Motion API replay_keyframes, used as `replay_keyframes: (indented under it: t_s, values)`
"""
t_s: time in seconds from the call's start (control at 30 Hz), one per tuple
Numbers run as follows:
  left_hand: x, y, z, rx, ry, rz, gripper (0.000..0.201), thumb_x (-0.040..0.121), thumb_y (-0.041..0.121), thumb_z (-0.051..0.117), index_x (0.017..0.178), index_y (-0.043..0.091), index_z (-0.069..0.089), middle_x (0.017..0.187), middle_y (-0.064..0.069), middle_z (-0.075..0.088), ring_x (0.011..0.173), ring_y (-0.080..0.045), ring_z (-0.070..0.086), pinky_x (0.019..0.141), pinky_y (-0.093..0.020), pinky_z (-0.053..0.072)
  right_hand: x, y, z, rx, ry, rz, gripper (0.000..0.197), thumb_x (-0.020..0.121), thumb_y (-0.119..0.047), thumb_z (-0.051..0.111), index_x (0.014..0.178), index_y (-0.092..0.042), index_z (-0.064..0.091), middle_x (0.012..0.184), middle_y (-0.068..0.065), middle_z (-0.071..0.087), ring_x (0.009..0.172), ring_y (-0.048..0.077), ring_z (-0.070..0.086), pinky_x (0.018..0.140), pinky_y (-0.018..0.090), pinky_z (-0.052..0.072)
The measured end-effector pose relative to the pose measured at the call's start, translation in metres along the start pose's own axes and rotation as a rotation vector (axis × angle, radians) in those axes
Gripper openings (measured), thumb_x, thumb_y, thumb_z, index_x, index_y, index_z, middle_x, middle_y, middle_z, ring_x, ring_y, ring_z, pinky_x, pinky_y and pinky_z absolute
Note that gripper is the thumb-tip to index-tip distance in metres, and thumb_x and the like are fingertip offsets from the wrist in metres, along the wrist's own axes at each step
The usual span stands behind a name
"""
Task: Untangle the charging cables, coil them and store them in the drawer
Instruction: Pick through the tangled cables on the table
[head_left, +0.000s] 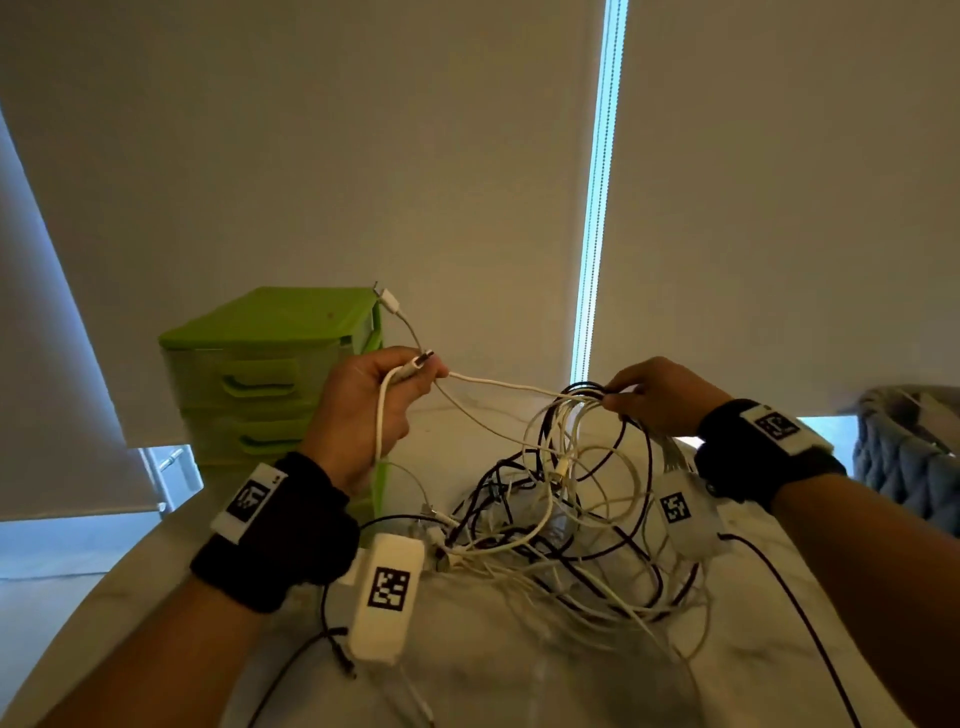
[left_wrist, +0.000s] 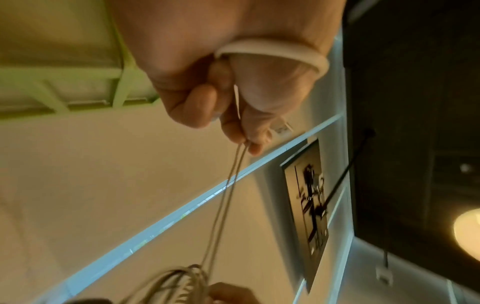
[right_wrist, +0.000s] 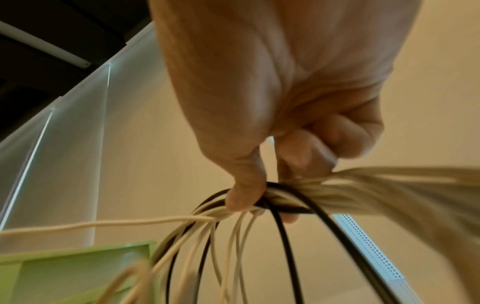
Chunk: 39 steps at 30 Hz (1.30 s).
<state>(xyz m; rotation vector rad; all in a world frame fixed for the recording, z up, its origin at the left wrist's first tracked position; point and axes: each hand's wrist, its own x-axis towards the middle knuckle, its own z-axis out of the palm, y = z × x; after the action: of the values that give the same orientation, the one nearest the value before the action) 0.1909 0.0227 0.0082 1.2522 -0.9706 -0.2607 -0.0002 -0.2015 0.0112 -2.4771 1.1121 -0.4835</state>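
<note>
A tangle of white and black charging cables (head_left: 566, 514) lies on the pale table (head_left: 519, 675), partly lifted. My left hand (head_left: 384, 379) pinches white cable ends (head_left: 415, 366) beside the green drawer unit (head_left: 270, 374); one plug (head_left: 388, 300) sticks up above it. In the left wrist view, two thin strands (left_wrist: 223, 201) run from the left hand (left_wrist: 233, 102) down to the bundle. My right hand (head_left: 649, 395) grips a bunch of white and black loops (head_left: 582, 400) held above the pile. The right wrist view shows the right hand's fingers (right_wrist: 246, 185) curled round these loops (right_wrist: 233, 236).
The drawer unit (right_wrist: 72, 273) has its drawers closed, at the table's back left. White blinds (head_left: 415, 156) hang behind the table. A grey woven basket (head_left: 914, 457) stands at the right edge. A black cable (head_left: 311, 649) trails over the table's near side.
</note>
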Motion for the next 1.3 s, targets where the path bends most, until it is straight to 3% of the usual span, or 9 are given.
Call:
replay_keyframes:
  t_s: [0.13, 0.27, 0.4, 0.57, 0.7, 0.8, 1.0, 1.1, 1.3]
  values:
    - [0.001, 0.018, 0.001, 0.131, -0.118, 0.179, 0.024, 0.083, -0.012, 0.062, 0.086, 0.009, 0.071, 0.067, 0.012, 0.069, 0.055, 0.004, 0.062, 0.055, -0.005, 0.045, -0.01, -0.024, 0.012, -0.218, 0.093, -0.167, 0.035, 0.094, -0.032, 0.057, 0.128, -0.042, 0.054, 0.119, -0.004, 0.058, 0.098, 0.016, 0.058, 0.087, 0.033, 0.05]
    - [0.011, 0.036, -0.002, 0.392, -0.272, 0.222, 0.023, 0.078, 0.005, 0.076, 0.085, 0.027, 0.074, 0.086, 0.017, 0.072, 0.087, 0.002, 0.067, 0.079, -0.014, 0.05, -0.026, -0.067, 0.026, -0.107, -0.074, -0.48, 0.02, 0.096, -0.025, 0.056, 0.111, -0.023, 0.068, 0.109, -0.002, 0.059, 0.094, 0.014, 0.058, 0.089, 0.034, 0.05]
    - [0.02, 0.056, -0.029, 0.718, -0.22, 0.161, 0.031, 0.08, 0.022, 0.077, 0.109, 0.029, 0.071, 0.09, 0.023, 0.064, 0.074, 0.008, 0.061, 0.068, -0.008, 0.042, -0.016, -0.06, 0.0, 0.103, 0.065, -0.379, 0.018, 0.098, -0.014, 0.05, 0.088, -0.015, 0.065, 0.089, 0.003, 0.068, 0.081, 0.02, 0.063, 0.077, 0.035, 0.052]
    - [0.022, 0.06, -0.052, 0.687, 0.062, 0.197, 0.018, 0.091, 0.024, 0.064, 0.103, 0.016, 0.074, 0.092, 0.002, 0.07, 0.077, -0.007, 0.06, 0.072, -0.02, 0.043, -0.03, -0.058, -0.021, 0.477, 0.041, -0.246, 0.02, 0.102, -0.013, 0.043, 0.089, -0.008, 0.057, 0.093, 0.021, 0.069, 0.068, 0.026, 0.067, 0.057, 0.026, 0.054]
    - [0.019, 0.058, -0.033, 0.634, -0.136, 0.088, 0.016, 0.085, 0.026, 0.072, 0.087, 0.01, 0.076, 0.076, -0.006, 0.07, 0.068, -0.008, 0.056, 0.065, -0.022, 0.042, -0.046, -0.087, -0.03, 0.489, 0.011, -0.368, 0.02, 0.103, -0.012, 0.042, 0.097, 0.0, 0.057, 0.092, 0.02, 0.07, 0.064, 0.021, 0.067, 0.056, 0.019, 0.054]
    - [0.011, 0.058, 0.003, 0.44, -0.269, 0.017, 0.01, 0.083, 0.023, 0.075, 0.093, 0.02, 0.076, 0.071, 0.007, 0.07, 0.054, 0.002, 0.053, 0.052, -0.014, 0.041, -0.051, -0.107, -0.041, 0.5, 0.026, -0.464, 0.017, 0.1, -0.011, 0.049, 0.099, -0.002, 0.062, 0.091, 0.011, 0.069, 0.071, 0.021, 0.07, 0.067, 0.024, 0.058]
    - [0.011, 0.046, 0.051, 0.374, -0.246, 0.088, 0.025, 0.09, 0.018, 0.067, 0.065, 0.021, 0.069, 0.054, 0.012, 0.062, 0.05, 0.002, 0.053, 0.054, -0.011, 0.04, -0.053, -0.107, -0.05, 0.283, 0.137, -0.554, 0.012, 0.095, -0.022, 0.057, 0.101, -0.021, 0.067, 0.087, -0.009, 0.065, 0.073, -0.004, 0.058, 0.065, 0.009, 0.044]
    - [0.012, 0.044, 0.044, 0.287, -0.214, 0.085, 0.015, 0.091, 0.017, 0.065, 0.079, 0.013, 0.073, 0.07, 0.004, 0.067, 0.059, 0.003, 0.061, 0.06, -0.01, 0.045, -0.052, -0.08, -0.037, 0.106, -0.065, -0.436, 0.03, 0.093, -0.035, 0.058, 0.121, -0.025, 0.058, 0.096, -0.006, 0.067, 0.084, 0.007, 0.063, 0.072, 0.021, 0.048]
    - [0.008, 0.047, 0.022, 0.201, -0.069, 0.072, 0.017, 0.093, 0.019, 0.061, 0.093, 0.006, 0.072, 0.048, 0.019, 0.056, 0.039, 0.007, 0.046, 0.041, -0.004, 0.032, -0.047, -0.064, -0.018, 0.396, 0.112, -0.342, 0.017, 0.097, -0.026, 0.055, 0.099, -0.016, 0.069, 0.074, 0.009, 0.069, 0.069, 0.026, 0.07, 0.072, 0.038, 0.057]
